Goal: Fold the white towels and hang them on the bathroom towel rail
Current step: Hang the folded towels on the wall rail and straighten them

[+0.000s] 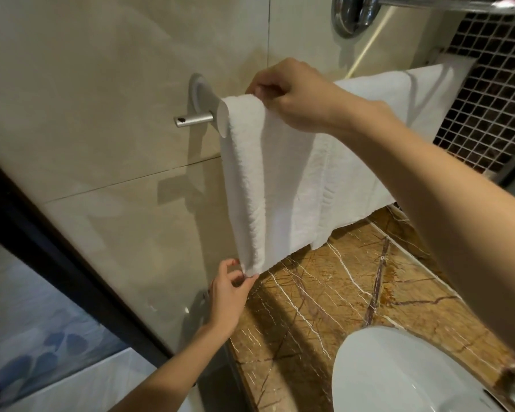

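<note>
One towel (286, 185), long axis vertical.

Honestly can't spot any readable text here, no labels, brands, numbers or signs on anything in the shot.

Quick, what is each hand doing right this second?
Left hand: closed, pinching the bottom corner of the white towel.
Right hand: closed, gripping the same towel's top edge at the towel rail.
</note>
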Motion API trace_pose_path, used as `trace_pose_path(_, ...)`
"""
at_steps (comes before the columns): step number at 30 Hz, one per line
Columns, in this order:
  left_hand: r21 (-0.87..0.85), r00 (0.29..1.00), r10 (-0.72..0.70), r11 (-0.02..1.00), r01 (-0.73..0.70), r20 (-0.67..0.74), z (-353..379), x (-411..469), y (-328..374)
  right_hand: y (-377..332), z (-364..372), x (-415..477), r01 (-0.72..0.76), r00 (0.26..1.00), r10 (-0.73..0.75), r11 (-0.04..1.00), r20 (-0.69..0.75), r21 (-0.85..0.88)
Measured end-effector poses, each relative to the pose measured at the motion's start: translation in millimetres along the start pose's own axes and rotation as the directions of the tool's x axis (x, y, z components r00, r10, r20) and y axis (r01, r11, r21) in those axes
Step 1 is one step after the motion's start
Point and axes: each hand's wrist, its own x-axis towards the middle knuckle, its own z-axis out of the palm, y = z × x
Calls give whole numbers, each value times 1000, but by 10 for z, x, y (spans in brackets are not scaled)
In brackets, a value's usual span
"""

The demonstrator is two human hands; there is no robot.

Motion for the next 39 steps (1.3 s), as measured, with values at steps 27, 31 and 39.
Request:
trace_pose_path(27, -200, 997, -79, 976, 82, 24, 88, 109, -4, 16, 20, 4, 9, 1000, -9, 1000, 7, 21)
trace_pose_path(31, -193, 997, -65, 979, 69, 30, 74, 105, 4, 22, 41, 6, 6, 1000, -6, 1000, 0, 20)
trace_pose_path(39, -182, 998, -57, 981, 61, 28, 64, 126, -12, 186, 285, -308, 73, 922, -87, 996, -378, -52)
